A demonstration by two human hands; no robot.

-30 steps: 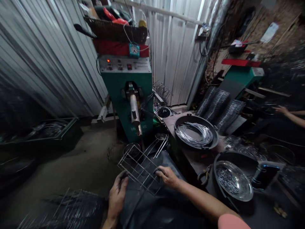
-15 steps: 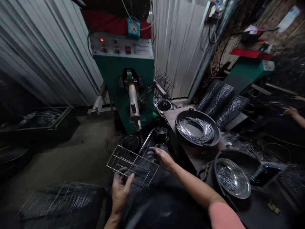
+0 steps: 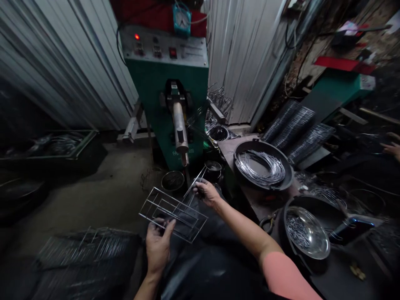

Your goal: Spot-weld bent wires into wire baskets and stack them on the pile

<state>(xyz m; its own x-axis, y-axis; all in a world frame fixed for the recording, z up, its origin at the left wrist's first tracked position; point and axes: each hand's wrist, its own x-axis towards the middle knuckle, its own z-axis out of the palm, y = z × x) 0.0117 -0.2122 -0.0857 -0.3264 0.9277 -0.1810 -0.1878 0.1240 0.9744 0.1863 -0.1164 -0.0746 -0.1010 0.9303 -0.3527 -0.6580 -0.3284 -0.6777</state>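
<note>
My left hand (image 3: 158, 243) grips the near edge of a rectangular wire grid frame (image 3: 171, 212), holding it flat over my lap. My right hand (image 3: 206, 192) is further forward, fingers pinched on thin metal rods (image 3: 195, 185) that slant up toward the green welding machine (image 3: 170, 100). The machine's metal electrode arm (image 3: 180, 133) points down just above those rods.
A black pan of wire rings (image 3: 262, 168) and a steel bowl of small wire pieces (image 3: 308, 231) sit on the bench at right. Stacked wire racks (image 3: 84, 254) lie at lower left. Another person's hand (image 3: 392, 148) shows at the far right edge. Small tins (image 3: 173, 180) stand below the machine.
My left hand lifted the wire frame off my lap and shifted it left. My right hand left the frame, reached forward and closed on the thin rods.
</note>
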